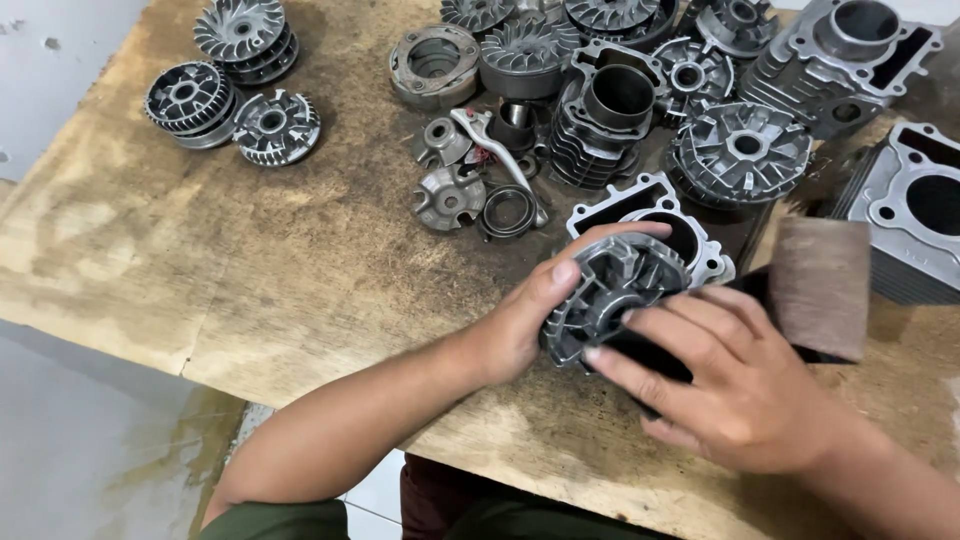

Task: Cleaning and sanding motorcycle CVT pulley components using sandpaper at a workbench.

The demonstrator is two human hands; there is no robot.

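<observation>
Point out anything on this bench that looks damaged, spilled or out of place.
Nothing is plainly broken. The wooden tabletop is darkly stained and grimy, and the metal engine parts lie in a loose jumble.

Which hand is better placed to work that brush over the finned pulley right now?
Right, probably. The right hand already grips the black-handled brush, its bristle head just beside the finned pulley. The left hand is wrapped around the pulley, steadying it above the wooden table.

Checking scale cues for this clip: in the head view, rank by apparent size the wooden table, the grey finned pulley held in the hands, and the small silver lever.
1. Wooden table
2. Grey finned pulley, held near the camera, so possibly flattered
3. Small silver lever
</observation>
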